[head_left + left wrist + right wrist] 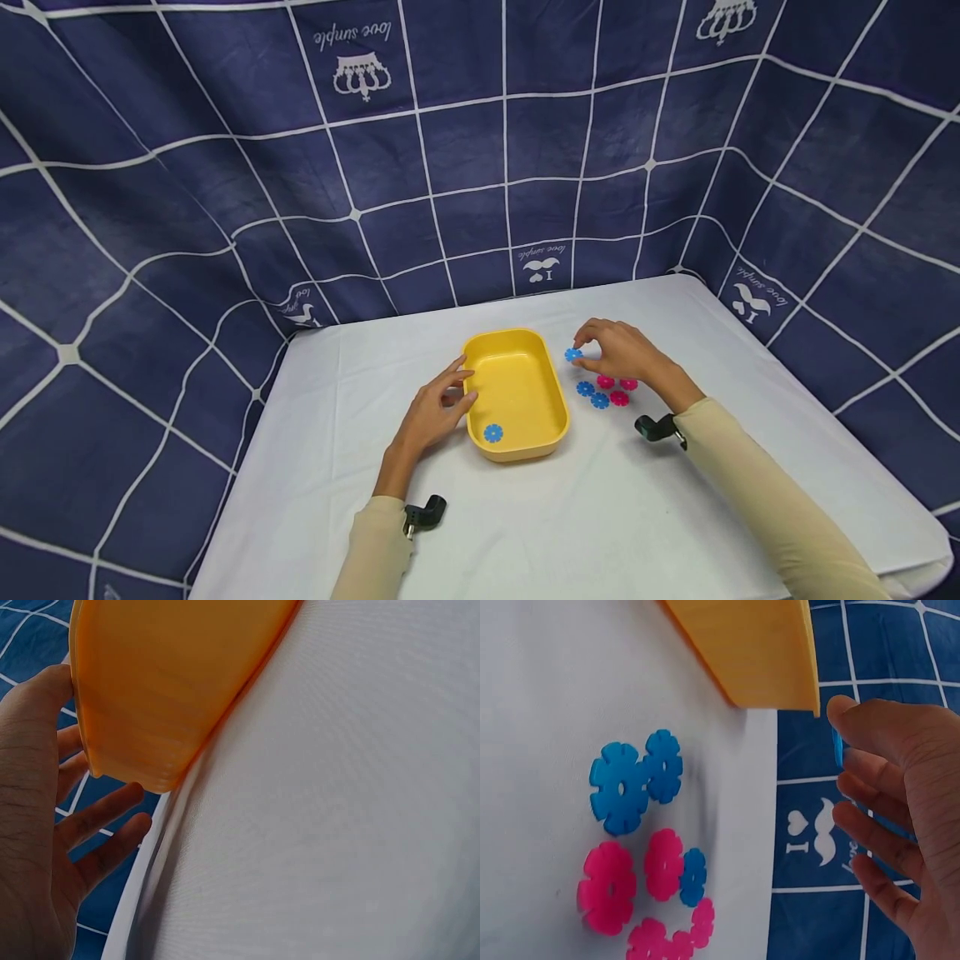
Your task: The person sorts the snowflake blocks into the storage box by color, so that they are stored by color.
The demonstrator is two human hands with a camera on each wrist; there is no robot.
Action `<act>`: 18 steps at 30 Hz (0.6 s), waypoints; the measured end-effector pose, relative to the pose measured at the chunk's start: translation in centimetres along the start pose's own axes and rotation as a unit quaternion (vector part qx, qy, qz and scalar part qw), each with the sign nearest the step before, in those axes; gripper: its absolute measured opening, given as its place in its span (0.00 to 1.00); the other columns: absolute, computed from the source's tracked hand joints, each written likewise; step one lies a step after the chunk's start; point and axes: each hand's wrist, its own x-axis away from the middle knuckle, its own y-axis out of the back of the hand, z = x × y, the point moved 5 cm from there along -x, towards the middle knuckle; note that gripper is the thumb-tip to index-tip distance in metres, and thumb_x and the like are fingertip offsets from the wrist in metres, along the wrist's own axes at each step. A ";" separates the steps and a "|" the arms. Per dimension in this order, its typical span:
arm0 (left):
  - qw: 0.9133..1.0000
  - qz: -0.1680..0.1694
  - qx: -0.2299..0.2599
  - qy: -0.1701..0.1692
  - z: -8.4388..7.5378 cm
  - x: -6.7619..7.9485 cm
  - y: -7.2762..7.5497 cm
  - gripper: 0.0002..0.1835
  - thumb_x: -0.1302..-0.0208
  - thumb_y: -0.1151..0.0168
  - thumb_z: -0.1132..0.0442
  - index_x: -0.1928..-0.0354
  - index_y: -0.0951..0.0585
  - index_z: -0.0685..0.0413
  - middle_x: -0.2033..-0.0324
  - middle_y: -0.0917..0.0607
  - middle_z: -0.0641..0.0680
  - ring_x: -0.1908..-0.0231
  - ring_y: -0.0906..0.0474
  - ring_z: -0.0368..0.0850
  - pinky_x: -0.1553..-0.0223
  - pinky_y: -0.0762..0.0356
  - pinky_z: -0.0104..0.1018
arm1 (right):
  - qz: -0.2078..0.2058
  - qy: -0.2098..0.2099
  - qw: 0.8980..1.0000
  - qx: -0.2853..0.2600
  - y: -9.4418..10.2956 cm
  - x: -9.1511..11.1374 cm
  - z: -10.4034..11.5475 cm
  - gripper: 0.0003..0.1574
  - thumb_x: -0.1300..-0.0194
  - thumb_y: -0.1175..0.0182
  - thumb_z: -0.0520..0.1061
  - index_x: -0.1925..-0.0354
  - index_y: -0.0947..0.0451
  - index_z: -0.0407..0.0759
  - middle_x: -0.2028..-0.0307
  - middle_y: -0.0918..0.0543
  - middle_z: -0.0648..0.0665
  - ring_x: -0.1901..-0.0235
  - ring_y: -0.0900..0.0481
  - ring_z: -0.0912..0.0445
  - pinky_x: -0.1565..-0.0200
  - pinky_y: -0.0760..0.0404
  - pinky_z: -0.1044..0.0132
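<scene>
A yellow tray [517,392] stands on the table, with one blue flower-shaped plastic disc [492,433] in its near left corner. At the tray's left rim, my left hand [433,412] rests its thumb and fingertips, the fingers loosely spread. To the right of the tray, my right hand [622,348] pinches another blue disc [573,354] between thumb and fingers, just above the table. In the right wrist view that disc [838,748] shows edge-on. Below my right hand lie loose blue discs [619,799] and pink discs [607,892], some partly hidden by the hand in the head view.
The table [540,517] is covered with a white cloth. A dark blue curtain [465,208] with white grid lines surrounds its back and sides. A small black camera [427,512] is on the left wrist, and another black camera [655,427] on the right.
</scene>
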 end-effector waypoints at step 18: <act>1.000 0.000 -0.002 -0.010 -0.1 0.0 0.1 0.29 0.23 0.34 0.44 0.29 0.19 0.52 0.19 0.32 0.43 0.43 0.15 0.47 0.42 0.13 0.43 | -0.004 0.056 0.998 -0.002 0.1 -1.5 3.6 0.23 0.37 0.21 0.55 0.48 0.10 0.46 0.45 0.11 0.45 0.43 0.15 0.46 0.37 0.16 0.43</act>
